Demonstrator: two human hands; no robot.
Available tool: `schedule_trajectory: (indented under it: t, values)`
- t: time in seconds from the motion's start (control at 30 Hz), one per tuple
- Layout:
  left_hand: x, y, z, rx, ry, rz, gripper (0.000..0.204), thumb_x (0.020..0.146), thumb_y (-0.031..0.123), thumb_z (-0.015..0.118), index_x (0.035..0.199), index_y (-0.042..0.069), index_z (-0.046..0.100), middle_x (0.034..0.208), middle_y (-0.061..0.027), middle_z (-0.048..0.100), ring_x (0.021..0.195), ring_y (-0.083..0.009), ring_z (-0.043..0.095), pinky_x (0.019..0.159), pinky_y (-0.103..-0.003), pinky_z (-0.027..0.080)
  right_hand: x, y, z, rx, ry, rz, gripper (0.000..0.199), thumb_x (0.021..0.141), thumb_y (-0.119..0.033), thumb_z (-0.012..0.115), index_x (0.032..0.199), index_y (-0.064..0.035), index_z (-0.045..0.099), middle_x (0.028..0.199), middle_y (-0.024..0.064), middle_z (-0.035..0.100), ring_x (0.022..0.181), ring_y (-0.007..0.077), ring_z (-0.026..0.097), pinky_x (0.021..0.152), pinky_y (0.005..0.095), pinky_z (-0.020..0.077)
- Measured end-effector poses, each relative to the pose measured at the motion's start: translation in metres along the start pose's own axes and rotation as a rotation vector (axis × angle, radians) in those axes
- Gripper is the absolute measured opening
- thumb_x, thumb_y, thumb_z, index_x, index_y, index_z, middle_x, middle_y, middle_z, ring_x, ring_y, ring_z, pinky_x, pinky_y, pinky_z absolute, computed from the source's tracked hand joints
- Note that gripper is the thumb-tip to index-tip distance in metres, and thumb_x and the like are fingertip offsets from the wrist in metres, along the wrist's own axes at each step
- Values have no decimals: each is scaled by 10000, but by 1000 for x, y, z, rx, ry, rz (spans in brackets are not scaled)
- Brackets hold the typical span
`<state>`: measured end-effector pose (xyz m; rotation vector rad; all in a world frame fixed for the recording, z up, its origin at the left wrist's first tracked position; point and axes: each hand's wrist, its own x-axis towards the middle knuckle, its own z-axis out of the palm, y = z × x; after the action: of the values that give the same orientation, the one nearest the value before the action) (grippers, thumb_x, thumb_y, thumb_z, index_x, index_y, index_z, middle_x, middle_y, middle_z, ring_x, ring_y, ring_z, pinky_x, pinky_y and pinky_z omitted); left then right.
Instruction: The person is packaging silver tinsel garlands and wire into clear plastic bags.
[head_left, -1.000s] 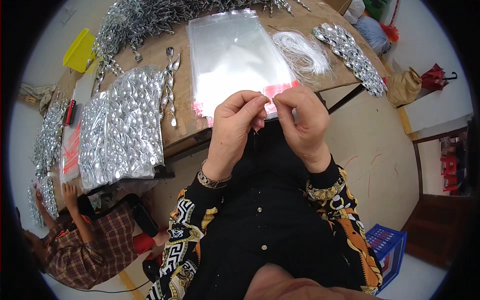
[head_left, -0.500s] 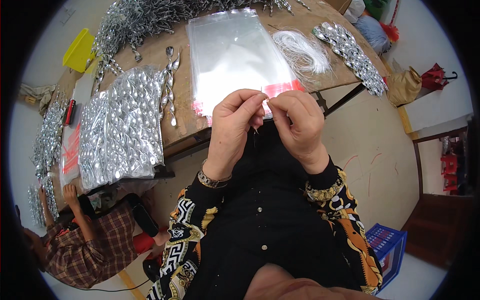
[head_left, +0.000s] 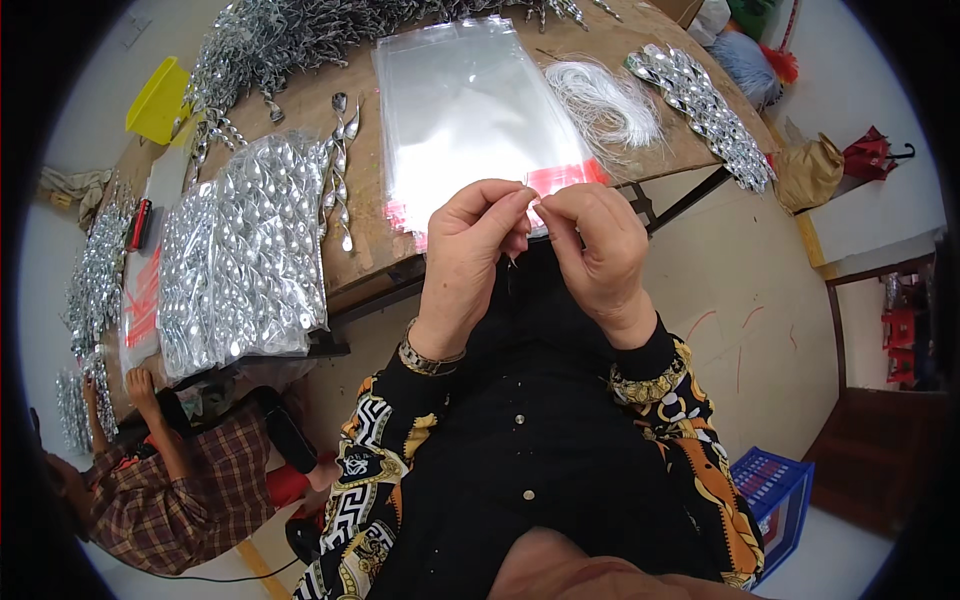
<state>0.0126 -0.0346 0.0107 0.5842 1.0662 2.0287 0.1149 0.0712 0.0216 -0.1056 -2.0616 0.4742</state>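
A: Head view: left hand (head_left: 470, 250) and right hand (head_left: 600, 250) meet just past the near edge of the table (head_left: 365, 265), fingertips pinched together on something very fine. What is held?

B: Too small to tell for sure; it looks like a thin white thread (head_left: 530, 200), pinched where the two thumbs nearly touch. Both hands are closed in a fine pinch, over the red-edged end of the clear plastic bags (head_left: 470, 110).

A: Which step does this appear to be?

B: Probably knotting or threading by fingertip. The next move would call for steady tension and a close pinch, since the strand is barely visible.

A: Surroundings?

B: A bundle of white string (head_left: 605, 100) lies right of the bags; silver twisted ornaments (head_left: 700, 110) lie toward the right edge, more in packed bags (head_left: 245, 250) at the left edge. Another person's hand (head_left: 142, 385) works at the lower left. Nothing crowds the hands.
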Motion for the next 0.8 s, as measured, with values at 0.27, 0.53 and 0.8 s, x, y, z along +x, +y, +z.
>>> schedule_trajectory:
  t: [0.27,0.53,0.8]
  values:
    - [-1,0,0,5,-12,-19,106,907,69,590,975,-3,629,748,-31,591,630,-97,539,564,-209,424,-3,2,0,30,-4,48,129,763,40,685,847,-33,619,758,78,612,650,224,586,584,299,454]
    - [-1,0,0,-5,-23,-30,116,907,78,593,982,-3,630,742,-28,595,621,-92,547,563,-206,426,-5,2,2,48,8,72,128,777,22,690,869,-31,618,762,80,615,650,205,595,584,288,466]
    - [-1,0,2,-16,-15,-33,131,901,109,614,970,2,646,737,-13,616,612,-58,546,548,-177,424,-7,1,1,55,-15,128,138,791,3,690,906,-28,619,793,79,633,679,194,620,613,278,491]
